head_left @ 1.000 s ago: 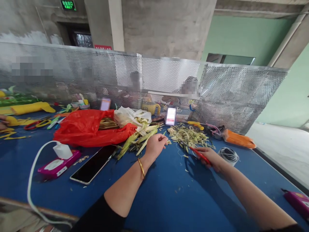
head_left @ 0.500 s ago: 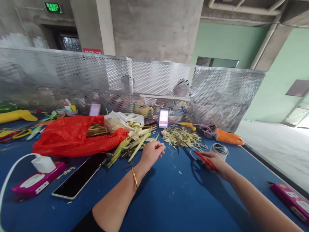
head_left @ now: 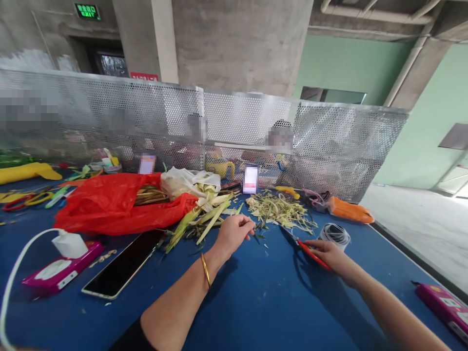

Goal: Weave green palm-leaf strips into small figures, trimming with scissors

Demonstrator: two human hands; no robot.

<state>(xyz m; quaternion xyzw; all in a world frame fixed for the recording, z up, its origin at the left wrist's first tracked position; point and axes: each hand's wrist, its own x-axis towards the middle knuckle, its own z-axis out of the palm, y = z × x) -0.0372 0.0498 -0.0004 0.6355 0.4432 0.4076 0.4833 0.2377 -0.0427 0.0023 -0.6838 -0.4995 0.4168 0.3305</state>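
Observation:
My right hand (head_left: 327, 253) is closed around the handles of red scissors (head_left: 306, 248), whose dark blades point up and left toward a heap of pale green plant clippings (head_left: 280, 209). Over the middle of the table, my left hand (head_left: 236, 231) is pinched, thumb against fingers. Anything between its fingertips is too small to make out. Just left of that hand lie long husk-like strips (head_left: 215, 219), partly in a white plastic bag (head_left: 186, 181). A coil of grey wire (head_left: 334, 235) sits beyond my right hand.
A red plastic bag (head_left: 109, 202), a dark phone (head_left: 124, 265) and a purple power strip (head_left: 62, 268) with a white plug lie on the left of the blue table (head_left: 252, 302). An orange packet (head_left: 351, 209) is at the right edge. A perforated metal screen (head_left: 248, 119) closes off the back, people behind it.
The view has shifted slightly, moving the scene a little right. My left hand stays pinched, and the scissors remain in my right hand, their blades now showing more plainly.

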